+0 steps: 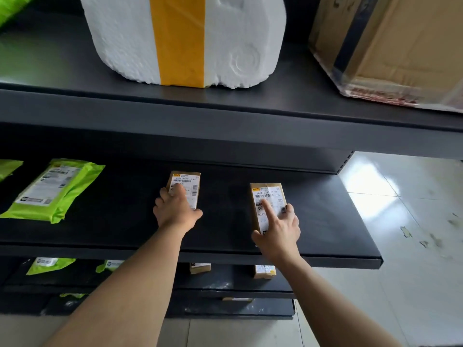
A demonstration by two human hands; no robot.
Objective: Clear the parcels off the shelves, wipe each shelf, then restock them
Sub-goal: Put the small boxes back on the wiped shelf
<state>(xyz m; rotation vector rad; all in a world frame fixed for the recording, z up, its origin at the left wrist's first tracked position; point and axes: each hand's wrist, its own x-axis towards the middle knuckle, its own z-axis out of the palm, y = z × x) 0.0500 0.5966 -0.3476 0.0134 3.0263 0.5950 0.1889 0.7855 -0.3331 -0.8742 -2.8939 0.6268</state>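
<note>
Nearest, on the black metal middle shelf (pixel 112 216), the right hand (pixel 278 229) clamps a small brown cardboard parcel with a white label (pixel 271 194) near the front lip, index finger flat on top. At 9 o'clock from it, the left hand (pixel 174 209) curls over a twin brown parcel (pixel 186 180). Bare shelf separates them and runs to the right end. Further toward 9 o'clock lies a lime-green plastic mailer (pixel 50 191). At 12 o'clock, the white foam box with yellow tape (pixel 120 33) is cut off above.

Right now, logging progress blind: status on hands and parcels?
Left hand grips small brown cardboard parcel. Right hand holds second brown cardboard parcel, forefinger on label. Green plastic mailer lies leftward, not obstructing.
</note>
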